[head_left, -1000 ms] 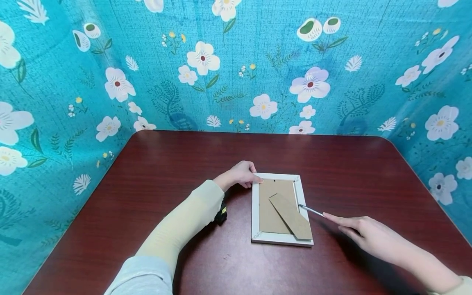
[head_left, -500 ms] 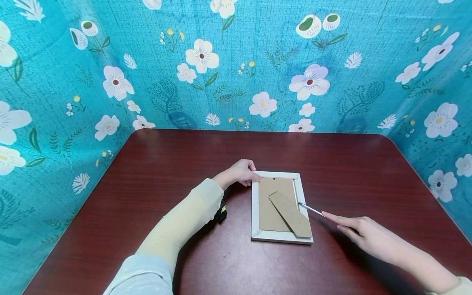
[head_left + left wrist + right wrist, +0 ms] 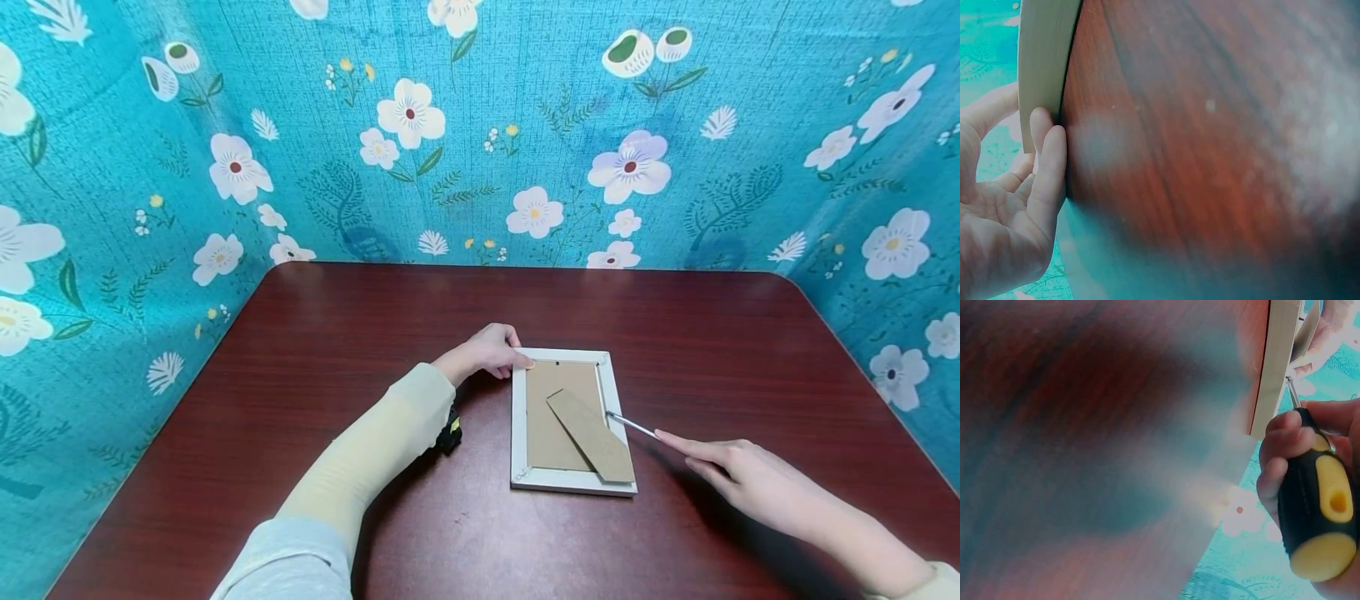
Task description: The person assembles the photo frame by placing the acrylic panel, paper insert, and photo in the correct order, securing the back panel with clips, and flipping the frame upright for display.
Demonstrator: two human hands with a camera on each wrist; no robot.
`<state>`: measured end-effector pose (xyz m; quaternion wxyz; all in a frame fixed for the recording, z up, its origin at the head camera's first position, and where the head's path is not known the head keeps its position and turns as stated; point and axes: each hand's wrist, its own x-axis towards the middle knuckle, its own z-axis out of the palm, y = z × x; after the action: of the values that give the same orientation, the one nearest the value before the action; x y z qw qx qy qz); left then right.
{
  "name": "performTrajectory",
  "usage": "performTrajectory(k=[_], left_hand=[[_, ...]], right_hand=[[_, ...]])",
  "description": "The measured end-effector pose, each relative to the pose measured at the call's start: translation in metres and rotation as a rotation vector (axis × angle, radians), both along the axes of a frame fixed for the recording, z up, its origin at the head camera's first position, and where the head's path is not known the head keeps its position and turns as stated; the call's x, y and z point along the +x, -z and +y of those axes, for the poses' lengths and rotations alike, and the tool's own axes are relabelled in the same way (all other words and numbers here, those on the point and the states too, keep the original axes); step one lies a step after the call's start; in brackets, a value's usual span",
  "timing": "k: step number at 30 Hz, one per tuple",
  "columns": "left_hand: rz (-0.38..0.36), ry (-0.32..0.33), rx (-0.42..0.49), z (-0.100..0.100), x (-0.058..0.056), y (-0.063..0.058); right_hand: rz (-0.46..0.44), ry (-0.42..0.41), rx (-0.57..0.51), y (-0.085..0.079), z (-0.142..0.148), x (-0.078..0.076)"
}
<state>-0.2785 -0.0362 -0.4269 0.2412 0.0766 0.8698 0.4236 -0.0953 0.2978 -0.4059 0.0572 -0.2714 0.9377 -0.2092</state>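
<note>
A white picture frame (image 3: 519,425) lies face down on the table, its brown backing board (image 3: 543,442) and slanted easel leg (image 3: 592,437) facing up. At the upper left corner my left hand (image 3: 491,350) pinches the frame, thumb on top and fingers along its side. My right hand (image 3: 738,475), right of the frame, grips a screwdriver; the right wrist view shows its black and yellow handle (image 3: 1304,487). The screwdriver's metal shaft (image 3: 633,427) reaches the inner edge of the frame's right side. Exactly what the tip touches is too small to tell.
A small black object with a yellow mark (image 3: 450,437) sits beside the left forearm, partly hidden by the sleeve. The dark red-brown table (image 3: 375,308) ends at a blue floral cloth (image 3: 480,167) hanging behind and on both sides.
The head view has shifted very slightly. Both hands, the picture frame and the screwdriver keep the same places relative to each other.
</note>
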Motion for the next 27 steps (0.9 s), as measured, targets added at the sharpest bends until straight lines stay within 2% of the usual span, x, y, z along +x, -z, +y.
performTrajectory(k=[5,7,13,17,25,27], left_hand=[[0.013,-0.002,0.009,-0.001,0.002,-0.002],[0.022,-0.006,0.006,-0.002,0.002,-0.002],[0.016,-0.016,0.004,0.0,0.003,0.0],[0.013,-0.02,-0.006,0.002,0.002,-0.001],[0.016,-0.026,-0.012,0.0,0.001,-0.001],[0.013,-0.029,-0.012,0.0,0.001,0.0]], right_hand=[[0.104,-0.013,0.086,-0.003,-0.003,-0.001],[0.117,-0.022,0.102,-0.004,-0.004,-0.001],[0.071,-0.038,0.139,-0.005,-0.009,-0.002],[0.129,-0.059,0.201,-0.012,-0.012,-0.003],[0.299,-0.141,0.334,-0.032,-0.028,-0.01],[0.31,-0.149,0.368,-0.036,-0.033,-0.009]])
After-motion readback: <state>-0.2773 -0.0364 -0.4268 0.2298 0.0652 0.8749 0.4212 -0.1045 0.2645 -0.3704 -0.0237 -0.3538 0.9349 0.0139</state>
